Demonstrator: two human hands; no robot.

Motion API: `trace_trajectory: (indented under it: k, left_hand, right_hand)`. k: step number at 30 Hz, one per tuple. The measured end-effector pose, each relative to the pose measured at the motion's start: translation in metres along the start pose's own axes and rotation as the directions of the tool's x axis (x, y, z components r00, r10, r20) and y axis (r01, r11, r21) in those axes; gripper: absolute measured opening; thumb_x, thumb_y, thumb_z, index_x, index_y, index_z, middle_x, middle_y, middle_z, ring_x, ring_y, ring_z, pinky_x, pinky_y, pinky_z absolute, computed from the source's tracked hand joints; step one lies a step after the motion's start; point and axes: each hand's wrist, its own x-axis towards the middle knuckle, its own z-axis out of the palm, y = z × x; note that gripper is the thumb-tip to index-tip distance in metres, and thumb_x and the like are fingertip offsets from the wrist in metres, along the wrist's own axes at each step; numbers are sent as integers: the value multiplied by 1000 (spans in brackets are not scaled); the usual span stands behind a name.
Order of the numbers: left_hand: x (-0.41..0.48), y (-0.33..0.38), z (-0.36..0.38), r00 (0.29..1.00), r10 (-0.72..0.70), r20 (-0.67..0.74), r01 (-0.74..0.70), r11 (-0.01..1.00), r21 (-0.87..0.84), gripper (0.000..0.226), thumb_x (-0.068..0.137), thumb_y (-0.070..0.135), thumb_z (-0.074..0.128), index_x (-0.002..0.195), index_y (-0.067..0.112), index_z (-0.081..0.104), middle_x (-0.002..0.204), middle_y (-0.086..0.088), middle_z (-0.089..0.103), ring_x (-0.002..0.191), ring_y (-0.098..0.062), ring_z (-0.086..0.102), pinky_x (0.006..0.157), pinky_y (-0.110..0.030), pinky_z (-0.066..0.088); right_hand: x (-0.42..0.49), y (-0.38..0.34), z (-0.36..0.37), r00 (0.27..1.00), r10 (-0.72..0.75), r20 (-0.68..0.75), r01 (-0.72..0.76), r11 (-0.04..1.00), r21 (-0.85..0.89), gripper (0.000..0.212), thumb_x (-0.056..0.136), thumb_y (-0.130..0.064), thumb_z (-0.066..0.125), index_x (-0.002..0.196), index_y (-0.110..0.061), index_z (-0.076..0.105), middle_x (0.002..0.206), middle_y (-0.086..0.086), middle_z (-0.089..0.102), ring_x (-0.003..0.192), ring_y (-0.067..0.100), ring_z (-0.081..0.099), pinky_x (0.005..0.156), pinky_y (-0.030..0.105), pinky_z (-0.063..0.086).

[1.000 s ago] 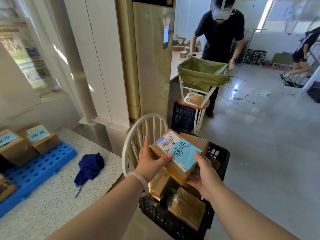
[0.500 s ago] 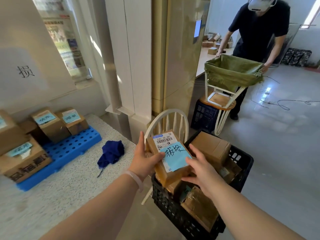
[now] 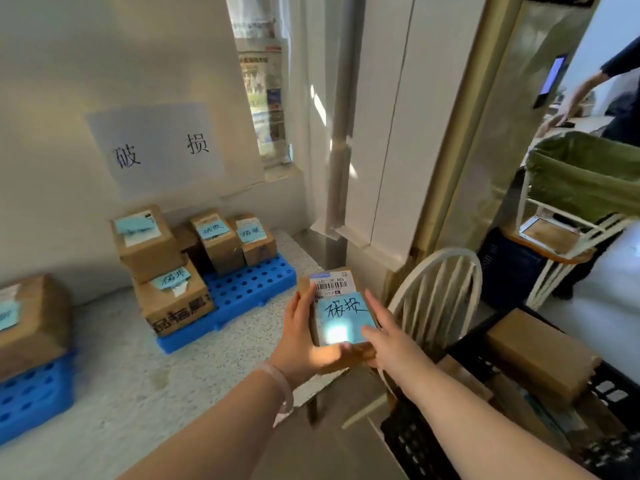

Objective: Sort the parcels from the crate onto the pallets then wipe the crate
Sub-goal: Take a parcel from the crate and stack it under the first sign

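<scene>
We hold one parcel (image 3: 337,313), blue note on top, between both hands: left hand (image 3: 300,336) and right hand (image 3: 388,336) pressed to its sides, above the tabletop (image 3: 145,375) edge, near the blue pallet (image 3: 242,294).

Pallet (image 3: 249,289) with boxes (image 3: 221,244) left, held parcel (image 3: 341,317) centre, crate (image 3: 415,445) right; chair (image 3: 436,292) behind crate

Blue-labelled parcel (image 3: 337,317) between left hand (image 3: 302,337) and right hand (image 3: 388,336), near blue pallet (image 3: 249,289).
</scene>
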Motion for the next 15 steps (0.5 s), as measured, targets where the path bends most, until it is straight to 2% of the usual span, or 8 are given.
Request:
trace_trajectory:
  k: [3, 4, 6, 8, 11, 13, 15]
  left_hand:
    - [6, -25, -43, 994, -77, -73, 72, 995, -65, 104, 69, 42, 87, 135, 59, 8, 159, 13, 0, 149, -19, 8, 121, -44, 23]
    - [7, -34, -57, 992, -86, -95, 80, 995, -66, 105, 70, 39, 86, 138, 57, 8, 157, 13, 1, 148, -18, 10, 119, -39, 25]
    - [10, -50, -83, 986, -94, -141, 85, 994, -64, 110, 70, 38, 87, 145, 51, 6, 154, 10, 7, 143, -15, 17, 111, -28, 28]
    - [13, -66, -107, 978, -93, -186, 82, 994, -66, 111, 69, 41, 87, 143, 53, 5, 151, 8, 12, 141, -13, 21, 114, -30, 27]
    - [15, -90, -138, 968, -99, -230, 83, 993, -80, 108, 65, 46, 84, 141, 56, 8, 151, 9, 15, 144, -12, 19, 119, -38, 26]
    - [16, -101, -156, 963, -101, -250, 83, 993, -80, 112, 66, 46, 85, 148, 51, 9, 148, 10, 18, 140, -9, 22, 117, -33, 26]
    - [18, -108, -171, 956, -104, -274, 82, 993, -89, 111, 71, 40, 85, 153, 44, 11, 142, 12, 21, 131, -5, 28, 111, -26, 28]
  right_hand:
    - [26, -15, 49, 996, -60, 67, 68, 990, -124, 67, 104, -26, 44, 131, -76, 7, 141, -14, 37, 127, 18, 47, 105, 47, 45]
    - [35, -20, 64, 994, -66, 84, 76, 989, -129, 68, 104, -25, 45, 129, -76, 9, 142, -13, 37, 127, 17, 47, 106, 48, 46]
    - [52, -30, 91, 992, -52, 119, 66, 991, -118, 60, 104, -23, 47, 128, -72, 22, 141, -8, 43, 122, 15, 51, 104, 43, 48]
    - [65, -37, 116, 986, -64, 151, 85, 987, -134, 54, 103, -24, 47, 135, -65, 31, 138, -7, 47, 117, 11, 54, 99, 36, 52]
    - [80, -41, 151, 971, -110, 214, 142, 980, -141, 56, 102, -26, 50, 139, -62, 30, 141, -7, 43, 121, 9, 51, 102, 35, 49]
    - [91, -44, 172, 963, -125, 239, 162, 977, -140, 59, 100, -28, 54, 132, -70, 27, 141, -9, 40, 123, 10, 49, 104, 38, 47]
    - [101, -49, 188, 958, -132, 254, 168, 978, -127, 61, 99, -27, 56, 130, -70, 25, 141, -10, 38, 123, 11, 48, 102, 37, 48]
